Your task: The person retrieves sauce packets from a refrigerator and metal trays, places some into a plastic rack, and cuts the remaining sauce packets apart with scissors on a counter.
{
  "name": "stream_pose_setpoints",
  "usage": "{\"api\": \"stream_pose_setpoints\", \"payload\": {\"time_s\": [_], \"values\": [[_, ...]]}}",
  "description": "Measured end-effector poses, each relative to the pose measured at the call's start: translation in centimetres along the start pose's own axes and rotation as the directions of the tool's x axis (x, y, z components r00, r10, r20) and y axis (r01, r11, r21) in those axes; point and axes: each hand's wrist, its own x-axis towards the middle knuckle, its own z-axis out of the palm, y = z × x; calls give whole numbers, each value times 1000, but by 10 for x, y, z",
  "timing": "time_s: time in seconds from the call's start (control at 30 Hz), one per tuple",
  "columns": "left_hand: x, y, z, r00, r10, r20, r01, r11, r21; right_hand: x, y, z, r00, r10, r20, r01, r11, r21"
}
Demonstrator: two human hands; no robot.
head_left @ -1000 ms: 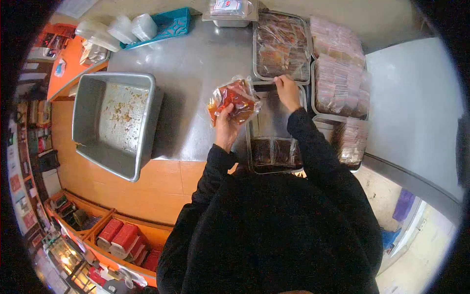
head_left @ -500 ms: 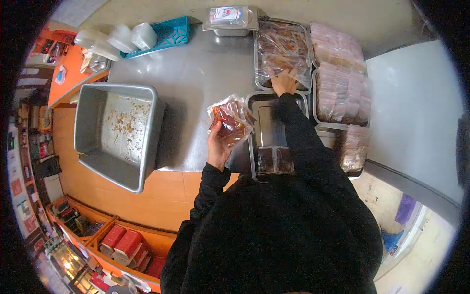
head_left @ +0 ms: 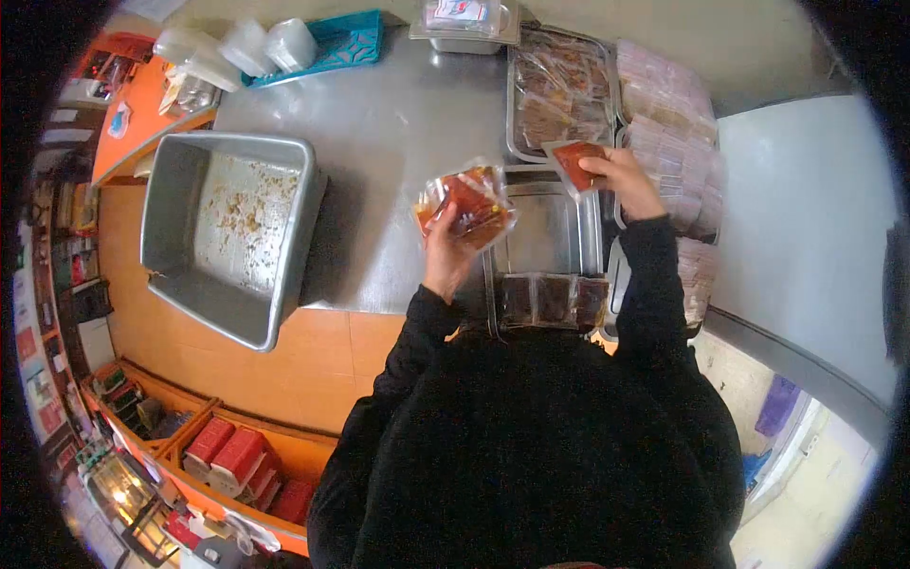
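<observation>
Clock directions are taken from the near tray (head_left: 542,228), with twelve o'clock at the far wall. That tray holds a side-by-side row of dark sachets (head_left: 553,300) at its six o'clock end, their side seams running twelve to six. The far tray (head_left: 512,119) at twelve is filled with brown-red sachets; at one to three, more trays hold packed rows of pale-topped sachets (head_left: 671,171). The grey tub (head_left: 306,218) at nine has crumbs on its bottom. At ten to eleven on the desk (head_left: 398,119), a teal basket (head_left: 360,43) sits with clear containers by it.

The left grip (head_left: 445,256) is closed around a red-orange bundle of sachets (head_left: 477,204), whose free edges fan towards one. The right grip (head_left: 627,180) pinches a single sachet (head_left: 569,166) over the near tray's one o'clock corner, one free corner pointing to ten; its long axis is unclear.
</observation>
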Motion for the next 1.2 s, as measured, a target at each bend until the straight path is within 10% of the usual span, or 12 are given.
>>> {"api": "stream_pose_setpoints", "payload": {"time_s": [0.13, 0.2, 0.53, 0.63, 0.7, 0.8, 0.87, 0.97, 1.13, 1.2], "values": [[3, -18, 19, 997, -34, 63, 38, 997, -68, -25, 2, 49, 939, -50, 341, 28, 997, 71], [1, -25, 27, 974, 25, 224, -18, 999, -32, -8, 45, 67, 887, -434, 156, 442, 702, -558], [6, -32, 15, 996, 68, -52, -63, 994, 87, 2, 50, 68, 959, -206, 192, 279, 796, -537], [2, -19, 4, 994, 88, -71, -82, 994, 78, 45, 79, 40, 908, -395, -142, 244, 771, -588], [-1, -10, -2, 990, 114, -78, -106, 990, 97, 81, 114, 24, 748, -656, -99, 170, 334, -927], [-7, -1, -11, 994, 81, -75, -69, 986, 150, 96, 112, 30, 740, -657, -141, 1, 211, -977], [-18, 3, -9, 997, 67, -48, -61, 991, 118, 103, 114, 39, 777, -591, -217, -49, 288, -956], [-31, 8, -4, 997, -21, -80, 30, 993, 116, 123, 119, 45, 535, -767, -355, -217, 281, -935], [-37, -5, -30, 992, -57, -112, 74, 986, 152, 136, 95, 37, 701, -171, -693, -367, 746, -555], [-40, -9, -25, 983, -111, -145, 129, 984, 122, 133, 90, 37, 558, -305, -772, -327, 774, -542]]}}
